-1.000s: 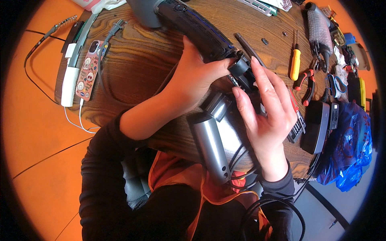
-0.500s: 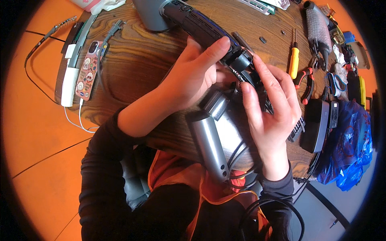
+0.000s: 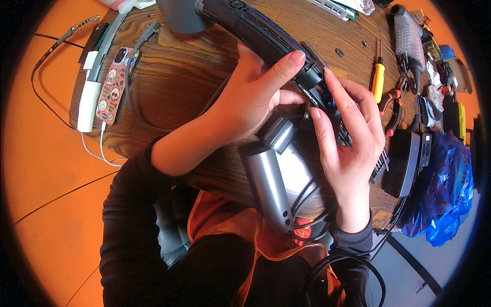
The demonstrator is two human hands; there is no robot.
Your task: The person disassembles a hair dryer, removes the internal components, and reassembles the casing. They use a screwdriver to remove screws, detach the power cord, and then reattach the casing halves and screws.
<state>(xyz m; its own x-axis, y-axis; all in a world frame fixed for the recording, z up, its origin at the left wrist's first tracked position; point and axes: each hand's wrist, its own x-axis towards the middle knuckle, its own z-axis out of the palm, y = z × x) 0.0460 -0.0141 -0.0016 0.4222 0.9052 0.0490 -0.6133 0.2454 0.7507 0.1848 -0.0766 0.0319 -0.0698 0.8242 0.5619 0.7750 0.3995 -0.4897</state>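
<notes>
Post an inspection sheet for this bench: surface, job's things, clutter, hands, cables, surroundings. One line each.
Surface: brown wood-grain table, crowded on the right.
Job's things: black handle, held up, meeting a grey barrel.
Clutter: shiny grey tube at the near edge; yellow screwdriver, red-and-black pliers and black box right; patterned phone left.
Hands: left hand grips the handle, thumb on top; right hand has fingertips at its lower end, grip unclear.
Cables: black cable loops near the right sleeve; white cable at the phone's end.
Surroundings: orange floor left; blue plastic bag right.
</notes>
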